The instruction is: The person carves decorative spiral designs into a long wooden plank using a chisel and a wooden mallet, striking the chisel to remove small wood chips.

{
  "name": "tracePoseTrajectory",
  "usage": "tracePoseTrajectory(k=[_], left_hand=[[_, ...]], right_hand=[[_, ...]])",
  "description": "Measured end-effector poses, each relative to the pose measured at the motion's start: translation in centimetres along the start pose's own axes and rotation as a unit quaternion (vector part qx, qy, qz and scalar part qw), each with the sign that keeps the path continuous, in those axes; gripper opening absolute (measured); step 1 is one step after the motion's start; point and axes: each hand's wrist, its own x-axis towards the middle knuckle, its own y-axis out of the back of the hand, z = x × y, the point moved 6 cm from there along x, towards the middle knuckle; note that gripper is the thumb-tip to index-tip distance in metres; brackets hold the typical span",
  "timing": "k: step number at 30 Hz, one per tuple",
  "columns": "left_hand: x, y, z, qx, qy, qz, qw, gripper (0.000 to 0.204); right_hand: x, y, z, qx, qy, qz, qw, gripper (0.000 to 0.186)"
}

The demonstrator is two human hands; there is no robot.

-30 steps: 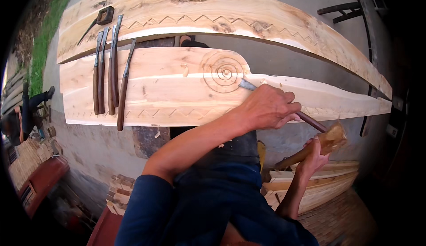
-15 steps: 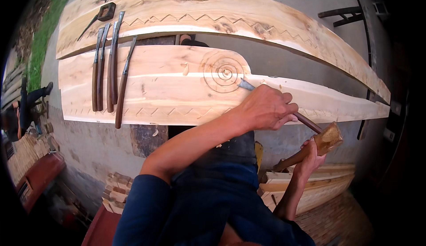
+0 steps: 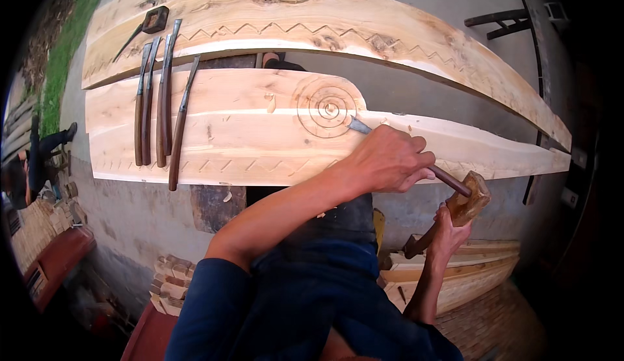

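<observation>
My left hand [image 3: 392, 158] is closed round the shaft of a chisel [image 3: 450, 180]. Its steel blade rests on the outer ring of a carved spiral [image 3: 330, 109] on the near wooden board [image 3: 240, 133]. In my right hand [image 3: 448, 232], at the lower right, is a wooden mallet [image 3: 472, 203], gripped close below its head. The mallet's head touches, or very nearly touches, the butt of the chisel handle. Small wood shavings lie near the blade and on the board, which also bears a zigzag line along its near edge.
Several chisels [image 3: 162, 110] lie side by side on the board's left. Beyond, a second long board [image 3: 403, 29] bears a similar spiral, with a dark square box [image 3: 155, 19] on it. Stacked planks [image 3: 481, 273] sit at lower right. Another person's leg [image 3: 55, 138] shows far left.
My right hand has brought the mallet head up and left against the chisel's butt end. My left hand and the chisel have hardly moved.
</observation>
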Motion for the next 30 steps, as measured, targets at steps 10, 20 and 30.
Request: tracePoseTrajectory(k=[10, 20, 30], left_hand=[[0.2, 0.2, -0.1, 0.007, 0.005, 0.017, 1.000, 0.029], [-0.7, 1.7, 1.7, 0.069, -0.059, 0.163, 0.982, 0.027], [1.0, 0.2, 1.8, 0.016, -0.099, 0.140, 0.985, 0.035]], right_hand=[[1.6, 0.7, 1.2, 0.096, -0.041, -0.005, 0.995, 0.038], [2.1, -0.3, 1.5, 0.078, -0.033, -0.029, 0.996, 0.035], [1.8, -1.2, 2.8, 0.135, -0.080, -0.023, 0.987, 0.030]])
